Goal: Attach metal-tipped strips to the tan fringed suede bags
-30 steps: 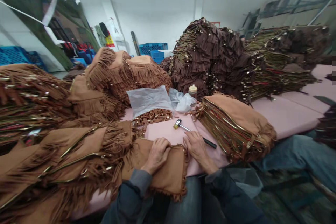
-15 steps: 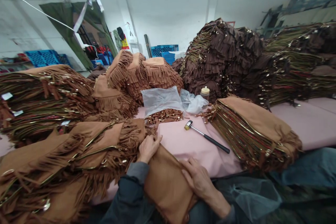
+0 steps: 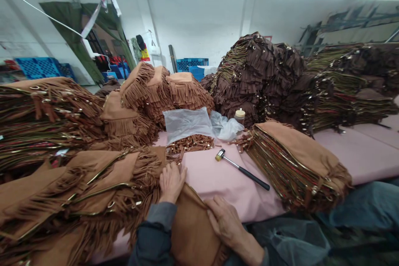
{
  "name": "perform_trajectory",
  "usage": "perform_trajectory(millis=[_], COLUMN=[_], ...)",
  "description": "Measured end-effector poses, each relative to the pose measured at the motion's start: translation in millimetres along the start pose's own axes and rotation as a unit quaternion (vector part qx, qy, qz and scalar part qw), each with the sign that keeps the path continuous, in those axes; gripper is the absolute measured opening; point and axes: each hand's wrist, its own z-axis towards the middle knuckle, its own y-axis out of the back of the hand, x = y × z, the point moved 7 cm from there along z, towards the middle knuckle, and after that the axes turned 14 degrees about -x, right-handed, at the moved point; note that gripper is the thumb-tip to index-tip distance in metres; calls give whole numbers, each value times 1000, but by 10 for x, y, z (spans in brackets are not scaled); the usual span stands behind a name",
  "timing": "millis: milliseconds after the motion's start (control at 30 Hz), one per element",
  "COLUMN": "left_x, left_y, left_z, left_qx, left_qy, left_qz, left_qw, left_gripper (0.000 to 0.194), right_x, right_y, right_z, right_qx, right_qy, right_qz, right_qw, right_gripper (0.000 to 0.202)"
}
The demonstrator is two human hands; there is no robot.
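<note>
In the head view, we see the tan fringed piece (image 3: pixel 191 226) at the near edge of the pink surface (image 3: pixel 202 170), its lower part running past that edge and out of the bottom of the view. We see the left hand (image 3: pixel 171 183) on its upper left corner, fingers bent over it; we cannot tell whether they pinch it or only rest there. The right hand (image 3: pixel 227 222) touches its right border, fingers lying along the edge and thumb on the face; how firmly they grasp, we cannot tell.

A second ago we had the piece lying flatter, with the left hand on top of it and the right hand on the pink cover beside the hammer (image 3: pixel 242 170). Now we find it turned, its upper border slanting down to the right, and the right hand has come onto it. Against half a second ago, we notice little change in how the hands are placed.

The hammer lies untouched on the surface, its handle slanting toward the near edge. Near the far edge we see a heap of small tassels (image 3: pixel 195 143) with a clear plastic bag (image 3: pixel 188 124) just behind it. Toward the right end stands a tan stack (image 3: pixel 299 149); fringed pieces (image 3: pixel 102 187) cover the left end.
</note>
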Motion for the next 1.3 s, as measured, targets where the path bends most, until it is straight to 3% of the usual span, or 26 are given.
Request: perform_trajectory(millis=[67,133,267,367,467,567,633,733,867,933,1000,1067,1167,1267,1300], left_x=[124,199,257,342,349,151,-63,-346,-418,-422,-433,-454,-490,-528,-533], left_y=[-133,-221,-313,-258,-56,189,231,11,-425,-492,-475,-456,-487,-462,-432], left_z=[-160,-254,-304,-323,-282,-136,-55,-38,-133,-192,-215,-187,-91,-22,-14], left_qx=[18,13,8,-5,-25,-32,-14,25,40,44,49,60,75,69,62], left_qy=[-2,7,51,125,171,151,130,96,98,97,94,94,98,83,76], left_qz=[44,25,-118,-250,-371,-448,-495,-519,-456,-447,-467,-516,-562,-572,-567], left_qw=[999,1000,992,960,912,881,859,849,883,888,878,849,818,813,818], left_gripper=[41,37,30,31,31,29,27,22,20,21,22,22,29,44,47], right_x=[-57,-138,-332,-462,-552,-535,-485,-466,-547,-612,-674,-707,-708,-726,-738], right_y=[-18,23,104,-55,-270,-374,-376,-412,-500,-403,-258,-161,-134,-188,-210], right_z=[143,458,1488,2191,2522,2529,2455,2367,2356,2327,2232,2087,1858,1648,1589], right_qx=[15,-8,-85,-44,7,22,16,11,7,-38,-94,-135,-156,-162,-161], right_qy=[1,4,6,9,10,10,10,26,56,6,-84,-166,-232,-273,-282], right_qz=[18,16,-110,-207,-220,-214,-214,-208,-176,-102,60,251,411,533,546], right_qw=[1000,1000,990,977,975,976,977,978,983,994,990,944,868,784,772], right_gripper=[15,18,24,30,28,28,30,29,26,19,17,25,37,41,41])
